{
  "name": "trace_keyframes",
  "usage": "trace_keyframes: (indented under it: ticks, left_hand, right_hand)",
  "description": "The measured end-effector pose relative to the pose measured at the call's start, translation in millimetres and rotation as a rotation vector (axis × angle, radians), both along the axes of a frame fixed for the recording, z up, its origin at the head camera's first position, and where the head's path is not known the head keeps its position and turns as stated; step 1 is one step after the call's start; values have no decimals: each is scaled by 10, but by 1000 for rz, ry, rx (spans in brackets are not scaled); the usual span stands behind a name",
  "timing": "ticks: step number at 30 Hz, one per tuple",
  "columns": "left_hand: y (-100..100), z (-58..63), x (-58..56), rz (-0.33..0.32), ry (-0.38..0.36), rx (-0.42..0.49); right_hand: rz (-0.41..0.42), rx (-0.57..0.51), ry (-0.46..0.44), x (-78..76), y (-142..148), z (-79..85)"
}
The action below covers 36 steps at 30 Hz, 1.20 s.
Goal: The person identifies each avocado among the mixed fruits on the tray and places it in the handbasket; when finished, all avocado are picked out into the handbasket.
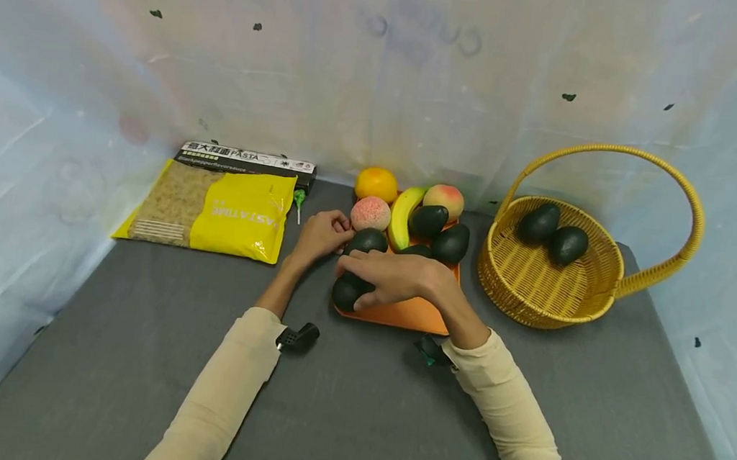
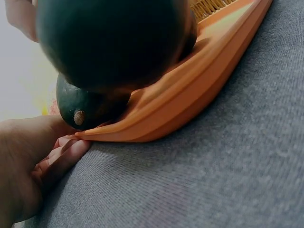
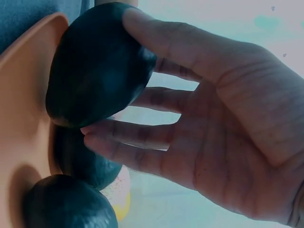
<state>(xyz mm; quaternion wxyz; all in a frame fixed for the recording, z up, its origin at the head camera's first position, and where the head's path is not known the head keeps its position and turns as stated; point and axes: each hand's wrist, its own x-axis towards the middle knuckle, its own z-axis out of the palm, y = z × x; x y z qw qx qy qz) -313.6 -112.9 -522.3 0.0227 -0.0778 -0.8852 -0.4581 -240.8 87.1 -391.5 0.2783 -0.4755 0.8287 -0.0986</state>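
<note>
My right hand [image 1: 391,276] grips a dark green avocado [image 3: 97,66] over the near left part of the orange tray [image 1: 410,314], thumb on one side and fingers on the other. At the tray's left edge, my left hand [image 2: 28,156] pinches the rim between thumb and curled fingers. A second avocado [image 2: 85,107] lies just inside that rim, close to the left fingertips. On the tray are also a banana [image 1: 400,222], a pinkish peach [image 1: 370,213], another peach [image 1: 445,200], an orange [image 1: 376,184] and more avocados [image 1: 450,244].
To the right stands a yellow wicker basket [image 1: 491,276] with a tall handle and two avocados [image 1: 567,246] inside. A yellow pasta bag [image 1: 240,213], a black pasta box [image 1: 282,167] and a green lollipop [image 1: 299,197] lie at the left. A pale sheet hangs behind the grey table [image 1: 341,415].
</note>
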Motion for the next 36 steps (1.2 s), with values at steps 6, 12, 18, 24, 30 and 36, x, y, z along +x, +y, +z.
trace_keyframes:
  ticks: [6, 12, 18, 24, 30, 36]
  left_hand:
    - [-7, 40, -19, 0, 4, -43]
    - [-4, 48, -23, 9, 19, -57]
    - [-11, 37, -15, 11, -1, -55]
    - [-3, 14, -13, 1, 7, -61]
    - [1, 28, -19, 2, 7, -51]
    - [5, 39, -32, 10, -9, -67]
  right_hand:
    - [-22, -80, -22, -27, 69, 84]
    - [-18, -245, -82, -21, 194, 207]
    - [-17, -323, -85, 13, 303, 335]
    - [12, -327, -31, 57, 389, 426]
    - [10, -375, -9, 55, 450, 484]
    - [80, -432, -8, 33, 536, 523]
